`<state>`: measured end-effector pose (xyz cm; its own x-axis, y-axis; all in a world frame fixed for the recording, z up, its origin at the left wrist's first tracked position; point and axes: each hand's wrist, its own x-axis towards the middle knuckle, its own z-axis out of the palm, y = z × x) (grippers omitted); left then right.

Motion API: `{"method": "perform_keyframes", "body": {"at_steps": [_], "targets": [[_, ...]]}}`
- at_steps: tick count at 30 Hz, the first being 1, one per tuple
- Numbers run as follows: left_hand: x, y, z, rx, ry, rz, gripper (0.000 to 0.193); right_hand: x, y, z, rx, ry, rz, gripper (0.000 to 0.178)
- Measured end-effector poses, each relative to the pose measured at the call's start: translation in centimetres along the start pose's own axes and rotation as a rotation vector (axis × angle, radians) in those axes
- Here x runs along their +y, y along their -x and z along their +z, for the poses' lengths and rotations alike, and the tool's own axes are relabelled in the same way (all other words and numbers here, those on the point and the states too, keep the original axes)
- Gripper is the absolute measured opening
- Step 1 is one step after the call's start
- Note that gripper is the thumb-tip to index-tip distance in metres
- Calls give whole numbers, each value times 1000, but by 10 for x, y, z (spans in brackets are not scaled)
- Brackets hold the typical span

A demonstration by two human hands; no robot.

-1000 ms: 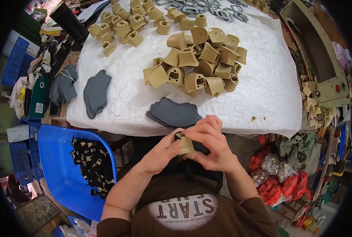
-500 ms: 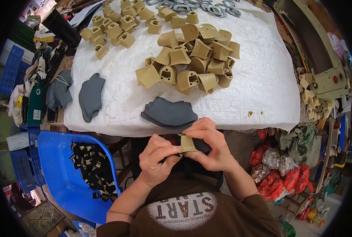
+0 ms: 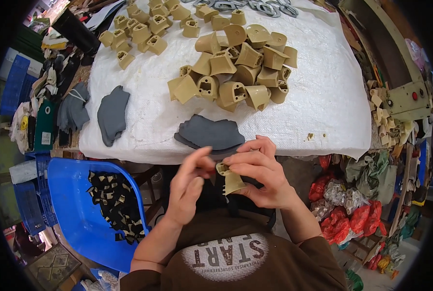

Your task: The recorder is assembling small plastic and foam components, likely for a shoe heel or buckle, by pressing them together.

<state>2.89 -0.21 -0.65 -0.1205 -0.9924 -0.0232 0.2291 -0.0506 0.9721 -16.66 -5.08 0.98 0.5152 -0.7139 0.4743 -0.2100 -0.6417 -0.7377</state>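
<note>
Between the thumb and fingers of my right hand (image 3: 266, 175) is a beige plastic shoe heel (image 3: 233, 182), tilted, its hollow end up. My left hand (image 3: 190, 182) is just left of it, fingers apart and a little blurred, with nothing seen in it. Beyond both hands, a stack of dark grey cut leather-like pieces (image 3: 211, 133) lies at the table's near edge. Farther back is a large pile of similar beige heels (image 3: 248, 56).
More heels (image 3: 141, 31) and grey metal rings (image 3: 270, 7) lie at the back of the white-covered table (image 3: 323, 106). Grey pieces (image 3: 113, 114) lie at left. A blue tub (image 3: 75, 213) holds many black-and-beige pieces. Red bags (image 3: 340, 223) are at lower right.
My left hand has let go of the heel's lower edge and opened beside it. The heel has turned in my right hand, so its hollow end now shows.
</note>
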Motion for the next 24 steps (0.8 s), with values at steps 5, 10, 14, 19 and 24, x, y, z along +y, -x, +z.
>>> {"method": "perform_keyframes", "body": {"at_steps": [5,10,14,19,24], "targets": [[6,-2,1,-257,113,-272,39,-8,1,4,-102,65,-47,52],[-3,-1,-7,-41,86,-252,44,-40,-8,-12,-38,-294,109,51],[10,-6,6,-57,150,-262,58,-23,16,13,220,-291,466,28],[8,-1,11,-156,82,-196,49,-22,15,29,251,-309,426,9],[-1,2,19,-22,-197,-57,33,-24,12,31,261,-229,359,4]]}}
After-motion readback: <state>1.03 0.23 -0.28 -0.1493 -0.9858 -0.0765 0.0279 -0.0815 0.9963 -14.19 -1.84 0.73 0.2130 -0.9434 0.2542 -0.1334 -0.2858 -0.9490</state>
